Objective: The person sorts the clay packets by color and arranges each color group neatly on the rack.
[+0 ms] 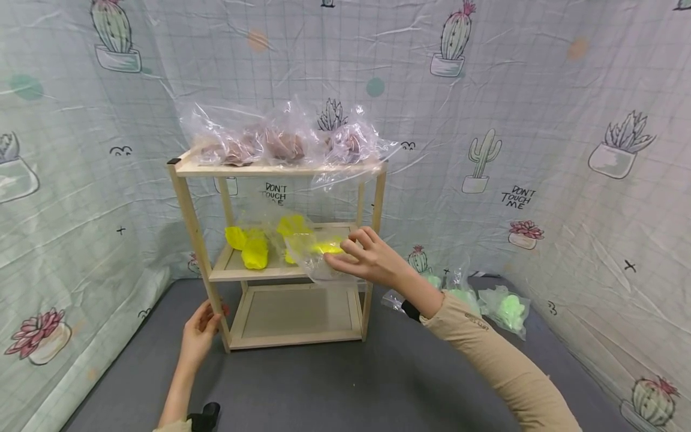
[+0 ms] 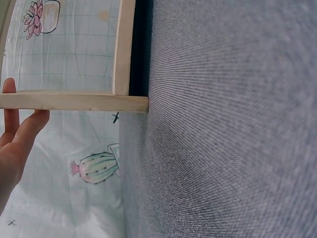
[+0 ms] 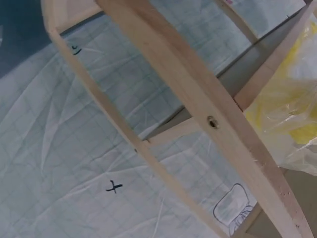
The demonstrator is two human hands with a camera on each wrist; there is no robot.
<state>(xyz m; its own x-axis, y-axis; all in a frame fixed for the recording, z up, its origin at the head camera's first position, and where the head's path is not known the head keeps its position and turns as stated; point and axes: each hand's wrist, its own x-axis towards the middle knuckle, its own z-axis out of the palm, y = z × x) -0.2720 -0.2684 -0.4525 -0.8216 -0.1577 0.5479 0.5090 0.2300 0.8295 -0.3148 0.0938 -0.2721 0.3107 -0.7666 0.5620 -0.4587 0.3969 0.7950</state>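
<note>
A light wooden shelf rack [image 1: 281, 274] with three levels stands on the grey surface. My left hand [image 1: 198, 333] holds its front left post [image 2: 74, 101] low down, with fingers on both sides of the wood. At the right end of the middle level, my right hand [image 1: 372, 258] pinches a clear plastic bag [image 1: 315, 264] with something bright yellow inside, its loose plastic over the front edge. Further left on that level lie more bagged yellow pieces [image 1: 255, 251]. The right wrist view shows yellow in clear plastic [image 3: 292, 111] beside a post [image 3: 198, 104]; the hand is outside that view.
Several clear bags with brownish pink contents [image 1: 286, 146] lie along the top level. Bags with pale green contents [image 1: 510, 309] lie on the grey surface [image 1: 324, 390] to the right, partly behind my right arm. Cactus-print sheeting [image 1: 459, 102] encloses the back and sides.
</note>
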